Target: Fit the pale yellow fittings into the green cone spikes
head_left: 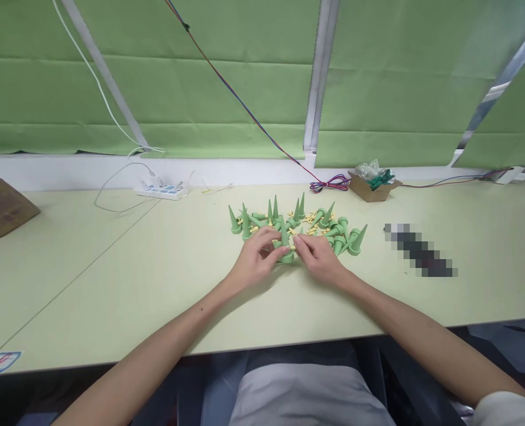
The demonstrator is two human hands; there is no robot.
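Observation:
My left hand (260,254) is closed around the lower part of an upright green cone (284,234) with a round base, near the middle of the table. Just to its right, my right hand (318,254) pinches a small yellow piece (295,235) between thumb and fingertips, close to the cone's side. Behind and beside both hands lie several more green cones, some standing like the one at the left (234,221), others lying on their sides at the right. Small yellow pieces (311,219) are scattered among them.
A small cardboard box (369,190) with plastic and green items stands at the back, beside coiled red and blue wire (331,184). A white power strip (162,190) is at the back left, a brown bag (3,207) at far left. A blurred dark object (422,251) lies right.

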